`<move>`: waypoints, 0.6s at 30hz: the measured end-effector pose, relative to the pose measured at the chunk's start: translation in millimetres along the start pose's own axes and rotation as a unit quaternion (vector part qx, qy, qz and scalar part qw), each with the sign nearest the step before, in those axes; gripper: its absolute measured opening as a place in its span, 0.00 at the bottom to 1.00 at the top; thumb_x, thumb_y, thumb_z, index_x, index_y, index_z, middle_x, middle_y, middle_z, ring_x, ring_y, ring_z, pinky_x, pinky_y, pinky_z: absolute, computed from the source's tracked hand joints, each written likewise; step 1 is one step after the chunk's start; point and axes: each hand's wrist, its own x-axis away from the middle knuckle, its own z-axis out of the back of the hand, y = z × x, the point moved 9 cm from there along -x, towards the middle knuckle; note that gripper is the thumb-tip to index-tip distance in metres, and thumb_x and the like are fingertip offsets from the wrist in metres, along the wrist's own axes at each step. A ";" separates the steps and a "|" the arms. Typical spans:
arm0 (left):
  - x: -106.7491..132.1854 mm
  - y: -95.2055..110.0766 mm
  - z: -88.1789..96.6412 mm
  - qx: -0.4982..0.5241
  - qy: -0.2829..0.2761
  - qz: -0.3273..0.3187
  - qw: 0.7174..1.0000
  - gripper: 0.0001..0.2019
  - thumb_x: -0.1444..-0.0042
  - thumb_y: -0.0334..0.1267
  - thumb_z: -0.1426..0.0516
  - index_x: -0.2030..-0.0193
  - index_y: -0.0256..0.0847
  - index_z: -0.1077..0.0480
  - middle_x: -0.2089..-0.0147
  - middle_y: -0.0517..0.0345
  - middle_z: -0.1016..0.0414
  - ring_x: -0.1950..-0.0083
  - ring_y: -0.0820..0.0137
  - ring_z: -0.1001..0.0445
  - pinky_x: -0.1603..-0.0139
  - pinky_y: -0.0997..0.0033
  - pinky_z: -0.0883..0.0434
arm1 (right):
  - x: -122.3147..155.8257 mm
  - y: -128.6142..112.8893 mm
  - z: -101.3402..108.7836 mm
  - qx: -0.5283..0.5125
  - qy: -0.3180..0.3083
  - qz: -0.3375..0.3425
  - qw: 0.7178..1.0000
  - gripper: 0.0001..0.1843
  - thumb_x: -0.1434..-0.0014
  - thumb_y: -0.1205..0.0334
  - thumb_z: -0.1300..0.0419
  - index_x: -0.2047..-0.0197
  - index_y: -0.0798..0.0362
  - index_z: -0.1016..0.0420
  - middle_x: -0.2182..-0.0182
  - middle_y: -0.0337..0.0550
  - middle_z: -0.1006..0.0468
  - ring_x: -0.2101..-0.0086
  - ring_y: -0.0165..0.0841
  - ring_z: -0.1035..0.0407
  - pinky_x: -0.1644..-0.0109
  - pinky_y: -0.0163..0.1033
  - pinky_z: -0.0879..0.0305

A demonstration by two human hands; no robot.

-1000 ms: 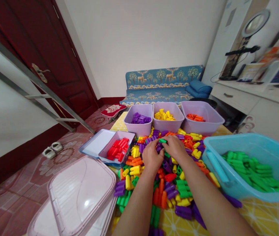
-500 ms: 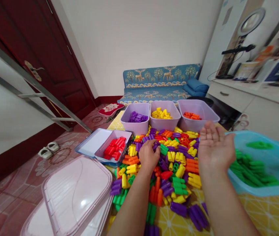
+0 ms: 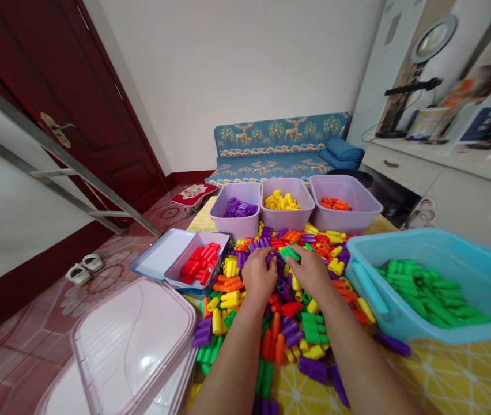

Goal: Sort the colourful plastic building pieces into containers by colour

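Both hands work in the pile of mixed blocks (image 3: 289, 325) on the bench (image 3: 444, 380): the right hand (image 3: 313, 272) has its fingers pinched on a green block (image 3: 289, 252) at the pile's far side. The left hand (image 3: 259, 278) lies beside it with fingers curled into the blocks, and I cannot tell if they grip one. This looks like the pick-out step; a clean lift has to clear the loose pieces around it and the raised rim of the blue tub (image 3: 369, 288) right of the pile, with three lilac bins (image 3: 344, 219) behind.

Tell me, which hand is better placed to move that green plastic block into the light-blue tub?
Right, probably. The right hand reaches the green plastic block, and the light-blue plastic tub of green blocks sits on its side. The left hand is farther off.
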 end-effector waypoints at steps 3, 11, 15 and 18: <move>0.5 -0.3 -0.1 -0.006 -0.003 0.004 1.000 0.13 0.43 0.35 0.45 0.52 0.46 0.28 0.51 0.57 0.25 0.50 0.66 0.28 0.50 0.67 0.32 | 2.7 -3.3 51.5 -0.234 0.182 -0.012 0.955 0.14 0.44 0.55 0.43 0.57 0.53 0.27 0.63 0.45 0.21 0.63 0.38 0.26 0.57 0.44 0.31; 1.4 0.6 1.0 -0.005 -0.003 0.007 1.000 0.12 0.44 0.35 0.45 0.53 0.46 0.27 0.52 0.58 0.24 0.50 0.66 0.27 0.50 0.68 0.32 | 14.9 27.0 92.9 -0.420 0.346 -0.057 0.837 0.27 0.40 0.42 0.56 0.48 0.52 0.35 0.50 0.52 0.28 0.52 0.38 0.30 0.52 0.46 0.32; 1.5 2.4 1.4 -0.004 0.000 -0.006 1.000 0.12 0.44 0.35 0.45 0.53 0.46 0.27 0.52 0.58 0.24 0.51 0.66 0.27 0.51 0.68 0.32 | 2.2 27.3 55.6 -0.088 0.239 -0.043 0.966 0.26 0.47 0.51 0.42 0.47 0.55 0.31 0.45 0.58 0.32 0.42 0.49 0.42 0.41 0.57 0.45; 1.6 2.1 1.4 -0.005 -0.001 -0.003 1.000 0.12 0.44 0.35 0.44 0.54 0.46 0.27 0.52 0.58 0.24 0.51 0.66 0.27 0.51 0.68 0.32 | 1.4 36.2 30.6 0.110 0.155 -0.083 0.978 0.31 0.49 0.55 0.40 0.42 0.58 0.34 0.38 0.65 0.43 0.39 0.59 0.51 0.41 0.63 0.50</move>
